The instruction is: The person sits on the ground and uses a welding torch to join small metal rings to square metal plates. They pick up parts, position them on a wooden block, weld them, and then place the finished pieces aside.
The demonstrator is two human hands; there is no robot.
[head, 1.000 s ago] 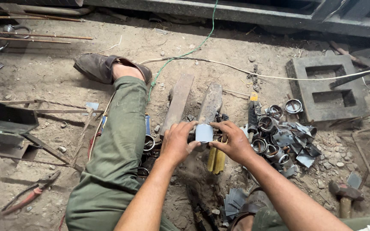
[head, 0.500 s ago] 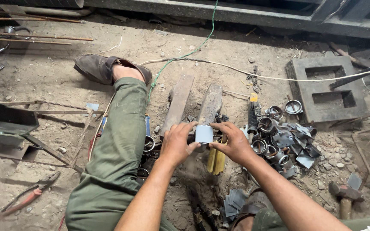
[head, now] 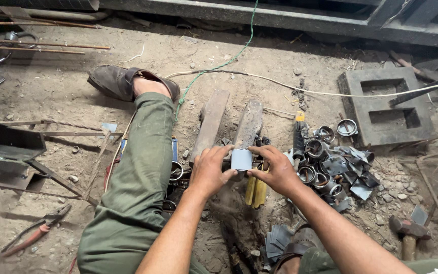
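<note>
Seen from above, seated on dirt floor w/ outstretched leg in green trousers (head: 138, 187) at left. Left hand (head: 210, 171) and right hand (head: 276, 168) both grasping a small grey metal cylinder (head: 241, 159), fingers pinched on its sides, held mid-scene just above near ends of two wooden planks (head: 229, 124). Yellow-handled tool (head: 256, 190) lying just near of cylinder. Pile of bent metal rings & scraps (head: 333, 165) to right; concrete block (head: 381, 104) farther right. Hammer (head: 407, 234) near right; red-handled pliers (head: 31, 236) near left.
</note>
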